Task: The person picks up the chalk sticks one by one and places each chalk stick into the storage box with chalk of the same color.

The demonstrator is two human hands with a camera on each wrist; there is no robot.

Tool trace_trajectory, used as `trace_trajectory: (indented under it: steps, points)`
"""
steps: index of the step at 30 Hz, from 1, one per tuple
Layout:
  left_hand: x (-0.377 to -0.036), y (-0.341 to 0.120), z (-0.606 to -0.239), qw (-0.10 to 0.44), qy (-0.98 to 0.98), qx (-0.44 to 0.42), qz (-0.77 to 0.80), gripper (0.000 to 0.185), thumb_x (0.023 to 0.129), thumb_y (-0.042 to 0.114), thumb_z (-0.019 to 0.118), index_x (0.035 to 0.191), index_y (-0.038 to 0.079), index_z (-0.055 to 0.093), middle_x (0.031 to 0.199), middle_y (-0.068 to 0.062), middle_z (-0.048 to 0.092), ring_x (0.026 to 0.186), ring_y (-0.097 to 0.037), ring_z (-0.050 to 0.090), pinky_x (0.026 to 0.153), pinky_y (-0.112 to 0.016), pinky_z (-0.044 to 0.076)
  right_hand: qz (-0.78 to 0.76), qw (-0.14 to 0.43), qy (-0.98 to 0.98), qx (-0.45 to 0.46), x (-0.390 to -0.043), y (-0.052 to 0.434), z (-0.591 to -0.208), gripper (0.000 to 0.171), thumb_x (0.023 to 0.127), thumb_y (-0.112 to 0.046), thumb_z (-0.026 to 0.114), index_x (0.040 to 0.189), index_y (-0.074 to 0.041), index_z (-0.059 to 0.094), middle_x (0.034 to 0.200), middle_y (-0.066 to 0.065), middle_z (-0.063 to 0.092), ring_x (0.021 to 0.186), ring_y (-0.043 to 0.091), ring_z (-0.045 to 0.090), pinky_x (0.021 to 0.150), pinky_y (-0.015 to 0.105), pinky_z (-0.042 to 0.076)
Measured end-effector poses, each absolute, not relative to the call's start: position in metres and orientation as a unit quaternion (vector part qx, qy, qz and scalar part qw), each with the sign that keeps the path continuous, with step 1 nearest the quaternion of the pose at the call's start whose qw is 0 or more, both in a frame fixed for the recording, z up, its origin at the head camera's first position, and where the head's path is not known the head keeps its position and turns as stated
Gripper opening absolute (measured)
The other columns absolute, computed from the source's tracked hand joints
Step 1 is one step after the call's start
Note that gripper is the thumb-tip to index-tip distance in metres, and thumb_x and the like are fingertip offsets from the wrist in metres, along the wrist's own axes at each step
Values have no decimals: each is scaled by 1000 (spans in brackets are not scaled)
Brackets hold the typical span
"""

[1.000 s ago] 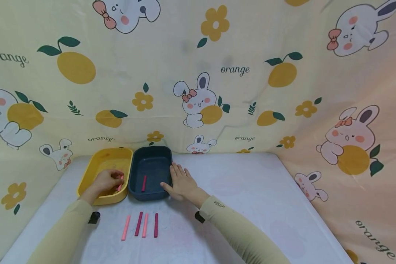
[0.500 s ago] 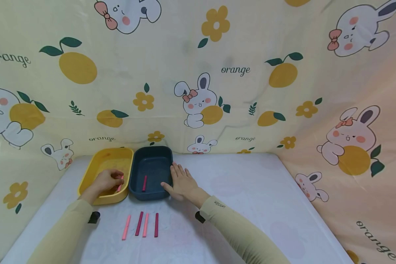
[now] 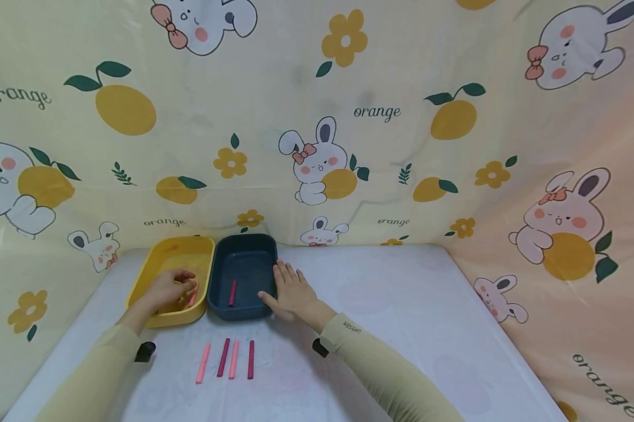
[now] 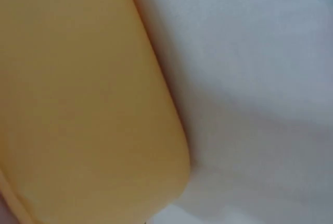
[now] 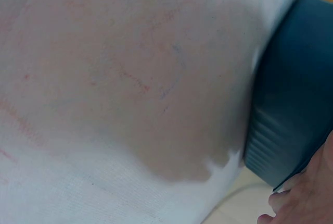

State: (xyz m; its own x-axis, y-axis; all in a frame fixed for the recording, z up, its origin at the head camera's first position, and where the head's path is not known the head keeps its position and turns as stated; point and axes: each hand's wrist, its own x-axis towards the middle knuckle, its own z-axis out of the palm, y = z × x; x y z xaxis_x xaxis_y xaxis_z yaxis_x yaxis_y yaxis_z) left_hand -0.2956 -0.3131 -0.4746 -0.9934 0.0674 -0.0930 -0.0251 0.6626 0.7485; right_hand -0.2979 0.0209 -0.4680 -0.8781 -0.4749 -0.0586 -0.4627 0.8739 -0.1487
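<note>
In the head view my left hand (image 3: pixel 168 291) reaches into the yellow tray (image 3: pixel 175 320), its fingers loosened beside a pink stick (image 3: pixel 192 299) that leans near the tray's right wall. The left wrist view is filled mostly by the yellow tray's outer wall (image 4: pixel 93 104). My right hand (image 3: pixel 295 296) lies with straight fingers along the right side of the dark blue tray (image 3: pixel 248 264), thumb over its front corner. A dark red stick (image 3: pixel 232 293) is inside the blue tray. In the right wrist view, the right fingers (image 5: pixel 307 198) touch the blue tray's wall (image 5: pixel 291 78).
Several sticks lie on the white table before the trays: a pink stick (image 3: pixel 203 363), a dark red stick (image 3: pixel 223 357), another pink stick (image 3: pixel 234 360) and another dark red stick (image 3: pixel 250 360). A patterned cloth (image 3: pixel 264 88) hangs behind. Both trays stand side by side.
My left hand has let go of the pink stick and drawn slightly left, while the stick stays in the yellow tray. My right hand has held its place against the blue tray.
</note>
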Motion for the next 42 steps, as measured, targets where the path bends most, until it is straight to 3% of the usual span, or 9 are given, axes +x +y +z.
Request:
trace_trajectory:
  steps: [8, 16, 26, 36, 42]
  points:
    - [-279, -303, -462, 22, 922, 29, 384, 40, 105, 17, 61, 133, -10, 57, 120, -26, 64, 105, -37, 60, 84, -38, 55, -71, 48, 966, -245, -298, 21, -471, 87, 106, -67, 26, 166, -6, 14, 174, 10, 9, 160, 26, 12, 128, 45, 14]
    - [-263, -288, -451, -15, 923, 62, 380, 40, 102, 16, 66, 133, -9, 59, 119, -23, 64, 99, -33, 62, 74, -30, 55, -75, 43, 966, -245, -299, 21, -471, 88, 105, -68, 26, 166, -6, 15, 174, 9, 10, 160, 26, 12, 128, 45, 14]
    - [-240, -266, -439, -54, 927, 90, 361, 35, 101, 17, 68, 129, -2, 63, 122, -18, 61, 103, -29, 59, 84, -35, 54, -77, 42, 965, -248, -299, 22, -469, 87, 106, -67, 26, 166, -5, 14, 174, 10, 9, 160, 27, 12, 128, 46, 13]
    - [-217, -251, -441, -85, 916, 126, 372, 31, 97, 14, 73, 125, 3, 66, 120, -15, 61, 95, -21, 56, 79, -25, 51, -76, 37, 966, -245, -299, 22, -469, 87, 106, -67, 26, 166, -6, 14, 174, 9, 9, 160, 27, 13, 128, 46, 13]
    - [-201, -246, -446, -77, 912, 119, 386, 31, 96, 11, 74, 125, 5, 66, 114, -13, 58, 92, -20, 54, 76, -21, 50, -78, 42, 965, -248, -297, 22, -467, 87, 106, -67, 27, 166, -5, 15, 174, 10, 10, 160, 28, 13, 128, 46, 14]
